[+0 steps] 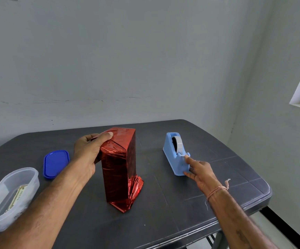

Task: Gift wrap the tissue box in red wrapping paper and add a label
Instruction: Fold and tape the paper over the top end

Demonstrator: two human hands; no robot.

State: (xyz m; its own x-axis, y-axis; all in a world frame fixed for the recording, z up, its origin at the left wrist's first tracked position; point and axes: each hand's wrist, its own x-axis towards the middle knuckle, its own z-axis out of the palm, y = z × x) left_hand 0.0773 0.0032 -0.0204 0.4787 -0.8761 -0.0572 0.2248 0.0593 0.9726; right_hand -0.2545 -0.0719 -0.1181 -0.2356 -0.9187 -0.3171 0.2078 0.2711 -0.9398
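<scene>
Tissue box, wrapped in red foil, stands on end mid-table (loose foil bunched at its base). Left hand grips the folded top flap, thumb pressing down. Right hand has its fingers straight, index tip on the tape end at the tape dispenser. 1 blue lid and 1 clear tub sit at left.

**Item count on the counter**

Red-wrapped box: 1. Light-blue tape dispenser: 1, carrying 1 tape roll. Blue lid: 1. Clear tub: 1, with 1 card inside. Grips: 2, the left grip and the right grip.
</scene>
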